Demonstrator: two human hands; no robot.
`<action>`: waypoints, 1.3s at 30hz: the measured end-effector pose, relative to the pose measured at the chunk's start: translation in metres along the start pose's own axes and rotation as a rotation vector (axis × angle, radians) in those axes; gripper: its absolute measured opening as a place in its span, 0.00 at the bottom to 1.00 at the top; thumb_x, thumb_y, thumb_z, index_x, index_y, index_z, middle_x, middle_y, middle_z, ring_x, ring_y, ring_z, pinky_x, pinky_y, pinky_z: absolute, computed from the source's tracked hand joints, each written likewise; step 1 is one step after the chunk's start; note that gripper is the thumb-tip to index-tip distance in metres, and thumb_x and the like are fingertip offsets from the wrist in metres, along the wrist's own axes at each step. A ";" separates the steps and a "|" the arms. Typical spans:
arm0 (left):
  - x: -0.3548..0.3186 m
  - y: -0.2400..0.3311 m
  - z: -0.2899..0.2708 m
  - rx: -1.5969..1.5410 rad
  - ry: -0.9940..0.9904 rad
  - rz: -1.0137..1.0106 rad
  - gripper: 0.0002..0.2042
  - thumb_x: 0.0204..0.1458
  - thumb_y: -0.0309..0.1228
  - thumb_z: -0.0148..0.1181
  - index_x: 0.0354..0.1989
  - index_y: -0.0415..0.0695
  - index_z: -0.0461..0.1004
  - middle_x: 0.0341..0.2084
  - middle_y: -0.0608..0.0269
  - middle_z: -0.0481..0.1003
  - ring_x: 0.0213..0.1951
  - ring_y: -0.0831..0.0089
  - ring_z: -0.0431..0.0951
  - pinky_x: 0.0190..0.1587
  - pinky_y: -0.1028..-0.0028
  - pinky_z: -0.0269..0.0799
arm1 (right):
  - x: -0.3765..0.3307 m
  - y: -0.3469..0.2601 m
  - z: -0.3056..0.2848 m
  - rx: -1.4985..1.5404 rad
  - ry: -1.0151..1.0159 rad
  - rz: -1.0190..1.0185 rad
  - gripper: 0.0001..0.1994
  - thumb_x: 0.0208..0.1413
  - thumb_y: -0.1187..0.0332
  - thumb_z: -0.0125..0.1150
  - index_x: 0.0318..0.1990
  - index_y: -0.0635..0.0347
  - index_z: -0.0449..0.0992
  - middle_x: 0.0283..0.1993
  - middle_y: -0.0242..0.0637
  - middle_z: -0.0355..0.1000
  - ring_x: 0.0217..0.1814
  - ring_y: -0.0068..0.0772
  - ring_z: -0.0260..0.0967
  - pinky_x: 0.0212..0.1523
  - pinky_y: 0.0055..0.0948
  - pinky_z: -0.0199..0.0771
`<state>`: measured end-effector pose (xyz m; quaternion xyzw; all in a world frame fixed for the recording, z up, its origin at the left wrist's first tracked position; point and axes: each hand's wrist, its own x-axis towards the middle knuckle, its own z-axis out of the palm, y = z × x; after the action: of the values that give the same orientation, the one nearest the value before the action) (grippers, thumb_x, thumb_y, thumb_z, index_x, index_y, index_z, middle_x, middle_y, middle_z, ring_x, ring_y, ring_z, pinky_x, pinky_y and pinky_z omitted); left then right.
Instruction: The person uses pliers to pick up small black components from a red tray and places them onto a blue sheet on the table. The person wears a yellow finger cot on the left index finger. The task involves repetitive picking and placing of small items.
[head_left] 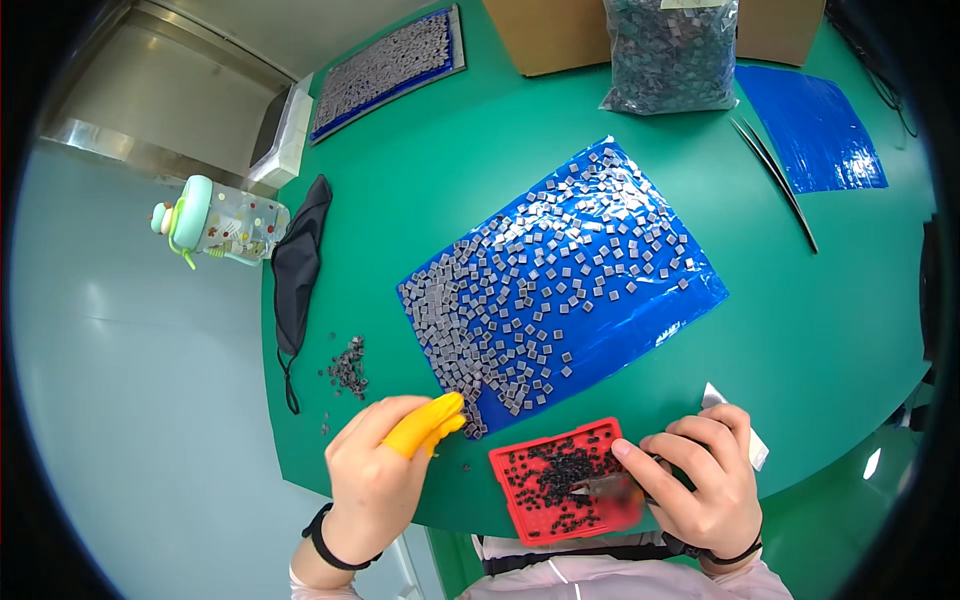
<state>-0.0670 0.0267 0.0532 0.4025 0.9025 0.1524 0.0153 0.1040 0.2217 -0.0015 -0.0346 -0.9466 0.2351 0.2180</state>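
Note:
My left hand (375, 475), with yellow finger covers (425, 422) on its fingertips, is closed in a pinch at the near left corner of a blue plastic sheet (612, 340). Whatever it may pinch is hidden. Many small grey square pieces (440, 315) lie over the sheet, crowded toward its left side. My right hand (705, 480) is closed around a pointed metal tool (592, 488), its body smeared by motion. The tool's tip is over a shallow red tray (548, 440) that holds small black parts (562, 470). The right thumb is beside the tray's right edge.
Loose dark pieces (349, 368) and a black face mask (297, 270) lie left, by a clear bottle (240, 222). Behind are a filled panel (385, 70), a bag of pieces (672, 60) and cardboard (550, 40). Tweezers (778, 185) and another blue sheet (815, 130) lie right.

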 end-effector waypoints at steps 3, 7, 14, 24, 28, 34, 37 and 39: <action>0.006 0.001 0.006 0.060 -0.058 0.084 0.17 0.33 0.15 0.65 0.36 0.39 0.80 0.33 0.62 0.77 0.34 0.65 0.78 0.35 0.71 0.75 | -0.001 0.000 -0.003 0.025 -0.022 0.000 0.22 0.33 0.76 0.63 0.43 0.51 0.82 0.37 0.27 0.69 0.39 0.32 0.66 0.42 0.40 0.63; 0.008 0.002 0.008 0.083 -0.042 0.112 0.16 0.32 0.17 0.67 0.36 0.37 0.80 0.33 0.61 0.77 0.34 0.64 0.77 0.35 0.71 0.75 | -0.002 0.001 -0.002 0.039 -0.028 -0.007 0.22 0.34 0.76 0.63 0.43 0.50 0.82 0.37 0.27 0.70 0.39 0.31 0.66 0.42 0.40 0.63; 0.010 0.001 0.011 0.097 -0.011 0.162 0.16 0.31 0.17 0.67 0.34 0.36 0.79 0.33 0.60 0.77 0.33 0.64 0.77 0.34 0.71 0.75 | -0.003 0.001 -0.001 0.032 -0.036 -0.010 0.21 0.36 0.76 0.63 0.43 0.50 0.82 0.38 0.27 0.70 0.39 0.31 0.65 0.41 0.40 0.63; 0.015 0.007 0.017 0.107 0.026 0.145 0.17 0.31 0.12 0.65 0.34 0.39 0.79 0.30 0.60 0.77 0.32 0.63 0.77 0.33 0.70 0.74 | -0.004 0.001 0.000 0.022 -0.053 -0.010 0.19 0.39 0.76 0.64 0.43 0.48 0.82 0.38 0.26 0.69 0.40 0.30 0.65 0.42 0.40 0.63; 0.014 0.005 0.017 0.127 0.006 0.160 0.18 0.30 0.13 0.65 0.36 0.38 0.79 0.32 0.60 0.77 0.33 0.63 0.77 0.34 0.70 0.75 | -0.005 0.002 -0.001 0.030 -0.057 -0.007 0.19 0.40 0.75 0.64 0.44 0.47 0.82 0.39 0.25 0.70 0.41 0.29 0.65 0.43 0.39 0.63; 0.009 0.002 0.016 0.083 0.078 0.202 0.23 0.28 0.14 0.64 0.40 0.39 0.80 0.33 0.60 0.78 0.35 0.63 0.78 0.35 0.70 0.76 | -0.004 0.003 -0.004 0.016 -0.062 -0.025 0.18 0.42 0.73 0.62 0.45 0.48 0.81 0.39 0.25 0.70 0.41 0.29 0.65 0.45 0.38 0.63; 0.011 0.001 0.015 0.043 0.063 0.257 0.23 0.28 0.14 0.63 0.40 0.40 0.80 0.32 0.61 0.78 0.35 0.63 0.77 0.34 0.69 0.75 | -0.004 0.003 -0.004 0.016 -0.064 -0.028 0.19 0.42 0.73 0.62 0.45 0.48 0.81 0.39 0.25 0.70 0.41 0.29 0.65 0.46 0.38 0.64; 0.011 0.001 0.016 0.027 0.024 0.275 0.23 0.29 0.14 0.63 0.41 0.40 0.80 0.32 0.62 0.78 0.35 0.64 0.77 0.34 0.68 0.75 | -0.004 0.003 -0.004 0.012 -0.064 -0.031 0.19 0.42 0.73 0.62 0.45 0.49 0.81 0.39 0.26 0.70 0.41 0.29 0.65 0.45 0.38 0.64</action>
<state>-0.0713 0.0396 0.0395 0.5208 0.8409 0.1455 -0.0219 0.1091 0.2257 -0.0010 -0.0111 -0.9521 0.2382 0.1915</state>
